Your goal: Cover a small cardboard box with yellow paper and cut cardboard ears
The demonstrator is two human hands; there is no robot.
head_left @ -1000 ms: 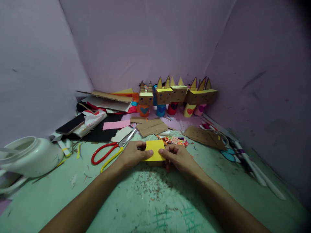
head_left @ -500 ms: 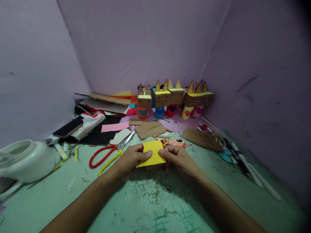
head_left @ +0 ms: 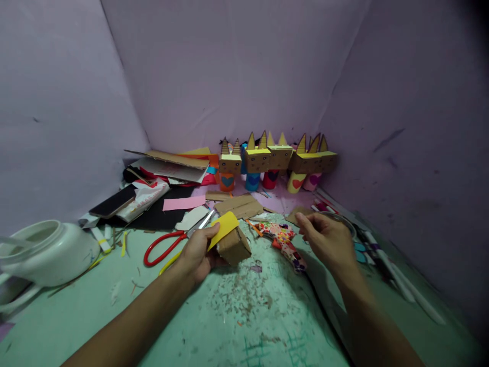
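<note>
My left hand [head_left: 200,253] is closed round a small brown cardboard box [head_left: 234,246] with a yellow paper [head_left: 225,228] on its top, held over the table left of centre. To the right, my right hand [head_left: 324,237] is raised with its thumb and fingers bent towards each other; what is between them, if anything, cannot be made out. Between the hands lies a glue gun [head_left: 282,237] wrapped in flowered material, its black cord running to the front. Red and yellow scissors [head_left: 164,250] lie partly behind my left hand.
Several cardboard-headed figures [head_left: 257,160] stand along the back wall. A white pot [head_left: 48,252] is at the left, with stacked card and paper [head_left: 168,165] behind it. Cardboard scraps [head_left: 240,206] lie mid-table; pens [head_left: 382,252] are at the right.
My right hand has let go of the yellow paper and moved right. My left hand has tilted the paper, and the cardboard box under it now shows. The glue gun is uncovered.
</note>
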